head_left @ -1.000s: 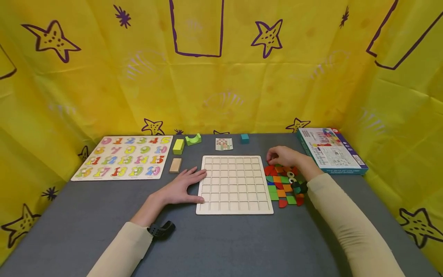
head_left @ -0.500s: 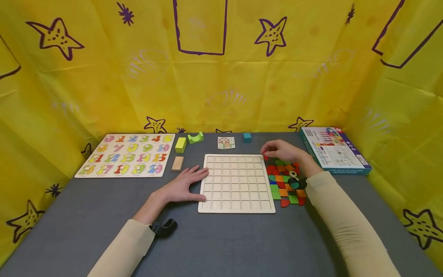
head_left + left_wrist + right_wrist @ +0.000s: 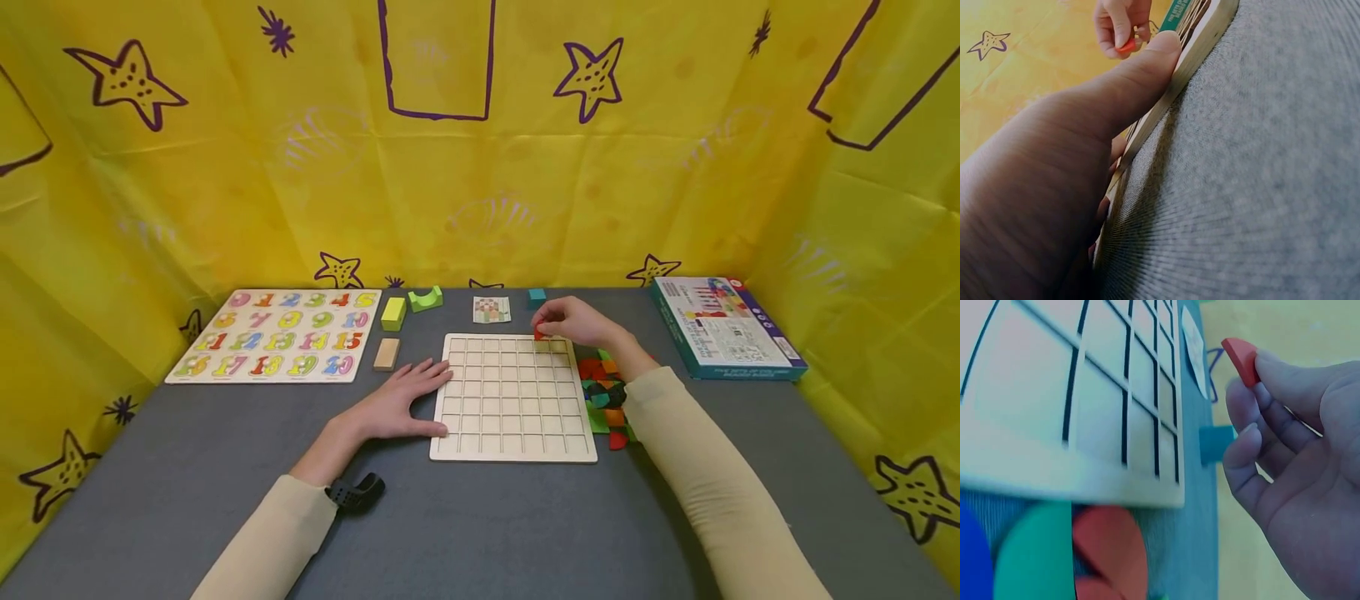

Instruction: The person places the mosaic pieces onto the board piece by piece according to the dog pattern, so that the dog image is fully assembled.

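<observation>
Right hand (image 3: 576,322) grips one red piece (image 3: 1244,360) in a pinch between thumb and fingertips. We read clock directions with twelve at the top of each view. Measured from that hand, we place the piece near nine o'clock in the head view, between ten and eleven in the right wrist view, and at six in the left wrist view.

From above, fingers cover part of the piece, and it appears over the far rim of the grid board (image 3: 511,406), at about one o'clock from the board's centre. Only the right wrist view gives us its thickness and curved side, and shows it held clear of the board.

Left hand (image 3: 386,408) lies at nine o'clock of the board, fingers spread and holding nothing closed. We note from the left wrist view that its thumb rests against the board's edge.

Loose pieces (image 3: 613,417) lie just beside the board at three o'clock. The right sleeve (image 3: 693,454) hides some from above; the right wrist view shows blue, green and red ones close up.

Farther out we record a picture card (image 3: 491,310) between eleven and twelve, a teal block (image 3: 536,297) between twelve and one, a number board (image 3: 273,337) between nine and ten, and a box (image 3: 731,327) between two and three.
</observation>
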The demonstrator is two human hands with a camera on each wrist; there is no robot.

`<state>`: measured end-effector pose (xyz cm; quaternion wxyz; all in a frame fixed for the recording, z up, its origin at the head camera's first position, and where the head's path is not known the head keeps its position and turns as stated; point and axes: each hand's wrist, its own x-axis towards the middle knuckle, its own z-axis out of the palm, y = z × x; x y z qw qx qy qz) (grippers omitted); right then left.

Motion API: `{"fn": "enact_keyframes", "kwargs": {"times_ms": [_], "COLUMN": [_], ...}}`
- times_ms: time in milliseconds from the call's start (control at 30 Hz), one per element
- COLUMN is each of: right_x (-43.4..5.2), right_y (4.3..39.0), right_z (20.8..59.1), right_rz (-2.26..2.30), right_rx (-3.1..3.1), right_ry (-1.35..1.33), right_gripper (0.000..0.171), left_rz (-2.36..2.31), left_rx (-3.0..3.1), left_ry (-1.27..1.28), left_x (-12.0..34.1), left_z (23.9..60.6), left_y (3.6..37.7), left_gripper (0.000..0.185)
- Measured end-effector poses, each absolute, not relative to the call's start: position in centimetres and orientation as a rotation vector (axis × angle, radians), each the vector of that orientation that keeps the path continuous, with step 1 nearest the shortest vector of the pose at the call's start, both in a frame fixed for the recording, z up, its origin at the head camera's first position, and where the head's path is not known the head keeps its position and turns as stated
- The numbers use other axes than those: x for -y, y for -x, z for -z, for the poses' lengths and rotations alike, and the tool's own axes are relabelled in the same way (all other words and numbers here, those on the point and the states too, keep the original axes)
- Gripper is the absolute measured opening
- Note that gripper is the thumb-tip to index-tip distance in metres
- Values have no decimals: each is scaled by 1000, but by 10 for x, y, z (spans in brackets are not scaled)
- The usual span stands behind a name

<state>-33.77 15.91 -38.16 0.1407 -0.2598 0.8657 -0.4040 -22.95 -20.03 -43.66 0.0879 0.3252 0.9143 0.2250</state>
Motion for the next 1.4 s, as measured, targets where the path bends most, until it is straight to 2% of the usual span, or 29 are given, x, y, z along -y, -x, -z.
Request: {"fn": "enact_keyframes", "kwargs": {"times_ms": [400,733,1400], "right_x": [-117,-81,-52], "right_y": [342,348,349], "right_z": [392,404,409], "right_rz": [1284,1193,992], "right_rx": [-2498,-2550,-2622], "right_ry": [756,820,859], "right_gripper": [15,9,6], "left_rz": [-660,-656,-712], "left_rx": [-2741,-2740,-2727], "left_ry": [-979,-956,-961], "left_x": [198,198,198], "left_z": [437,437,437], "left_y": [231,231,230], "left_gripper": [100,101,100]}}
